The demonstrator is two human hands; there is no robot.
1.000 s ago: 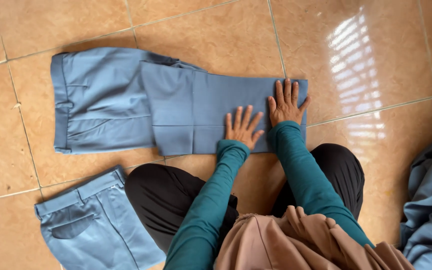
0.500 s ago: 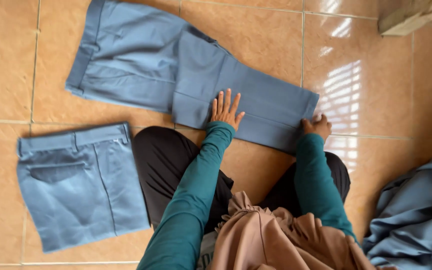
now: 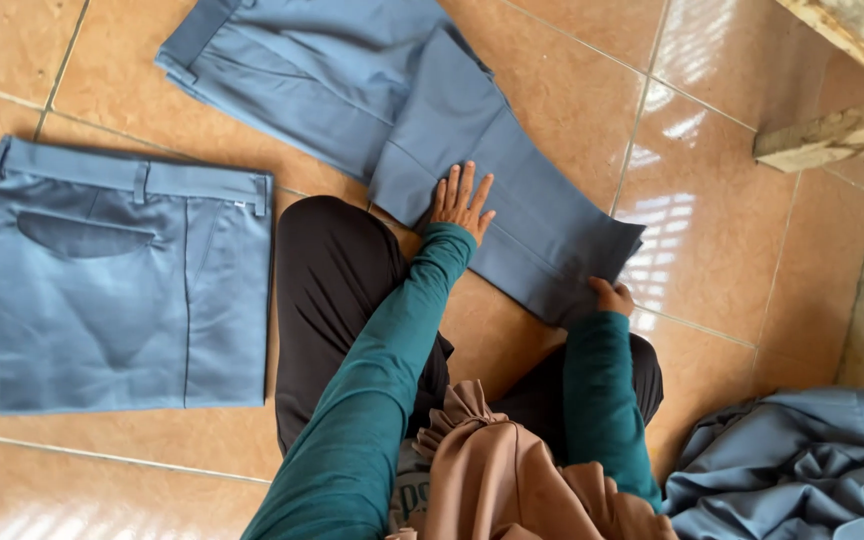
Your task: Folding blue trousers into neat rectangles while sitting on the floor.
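A pair of blue-grey trousers (image 3: 352, 80) lies partly folded on the tan tiled floor (image 3: 572, 90) in front of my crossed legs. My left hand (image 3: 459, 201) rests flat on the folded leg section, fingers spread. My right hand (image 3: 612, 296) grips the near right corner of the leg end, with the fabric edge lifted slightly off the floor. Both arms wear teal sleeves.
A folded pair of blue-grey trousers (image 3: 122, 280) lies to my left. A heap of the same blue-grey cloth (image 3: 802, 470) sits at the lower right. Wooden beams (image 3: 842, 70) cross the top right corner beside a rough grey surface.
The view has swung, so the trousers now run diagonally. My right hand went from flat on the cloth to gripping the leg end's corner. My left hand stays pressed flat.
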